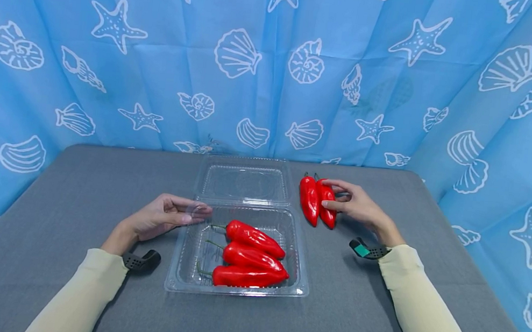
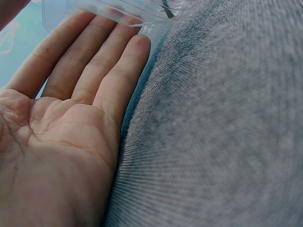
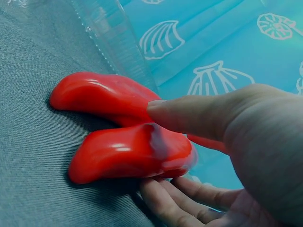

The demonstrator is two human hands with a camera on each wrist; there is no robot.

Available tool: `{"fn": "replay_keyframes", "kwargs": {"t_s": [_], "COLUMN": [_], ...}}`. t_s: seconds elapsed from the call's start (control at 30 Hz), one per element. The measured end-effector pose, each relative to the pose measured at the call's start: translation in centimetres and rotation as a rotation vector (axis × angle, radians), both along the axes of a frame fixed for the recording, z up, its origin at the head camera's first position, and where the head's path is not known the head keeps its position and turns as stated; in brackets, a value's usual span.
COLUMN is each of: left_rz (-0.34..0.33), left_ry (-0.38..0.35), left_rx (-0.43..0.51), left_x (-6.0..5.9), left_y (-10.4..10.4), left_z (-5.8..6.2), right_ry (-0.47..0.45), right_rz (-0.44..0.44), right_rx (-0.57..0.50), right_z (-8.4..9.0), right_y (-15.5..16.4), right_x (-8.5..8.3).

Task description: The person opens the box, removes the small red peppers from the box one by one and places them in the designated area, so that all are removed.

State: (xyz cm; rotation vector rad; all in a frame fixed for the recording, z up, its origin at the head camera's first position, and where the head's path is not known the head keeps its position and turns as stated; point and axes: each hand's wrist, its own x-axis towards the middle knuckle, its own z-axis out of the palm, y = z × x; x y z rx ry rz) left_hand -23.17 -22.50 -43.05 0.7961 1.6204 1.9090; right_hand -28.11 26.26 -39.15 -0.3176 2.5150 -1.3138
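My right hand (image 1: 356,203) has its thumb and fingers around the nearer of two glossy red peppers. That gripped red pepper (image 3: 118,156) lies on the table, fingertips at its side and the thumb over its upper edge. Right beside it lies the other red pepper (image 1: 309,199). My left hand (image 1: 163,216) is at the left side of a clear plastic container (image 1: 300,278), its straight fingers reaching the rim, palm showing in the left wrist view. Inside the container are three red peppers (image 1: 255,238) with green stems, side by side.
The container's hinged clear lid (image 1: 245,183) lies folded back toward the rear edge. Grey cloth covers the table (image 1: 352,316). A blue curtain (image 1: 273,96) with white shell prints hangs close behind it and along the sides.
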Motion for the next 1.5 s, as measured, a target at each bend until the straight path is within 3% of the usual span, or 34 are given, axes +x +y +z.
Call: {"fn": "replay_keyframes", "kwargs": {"t_s": [0.27,1.03,1.5], "left_rz": [0.004,-0.013,-0.015], "left_ry": [-0.003,0.021,0.029], "left_rx": [-0.002,0.011,0.012], "left_x": [0.0,-0.2,-0.2], "left_y": [0.0,-0.1,-0.1], "left_z": [0.0,-0.3,-0.3], "right_ry": [0.015,0.132,0.199], "right_rz": [0.017,0.012,0.073], "right_rx": [-0.040,0.052,0.050], "right_z": [0.5,2.5,4.1], "right_y": [0.2,-0.6,-1.9], "right_x": [0.1,0.9,2.0]}}
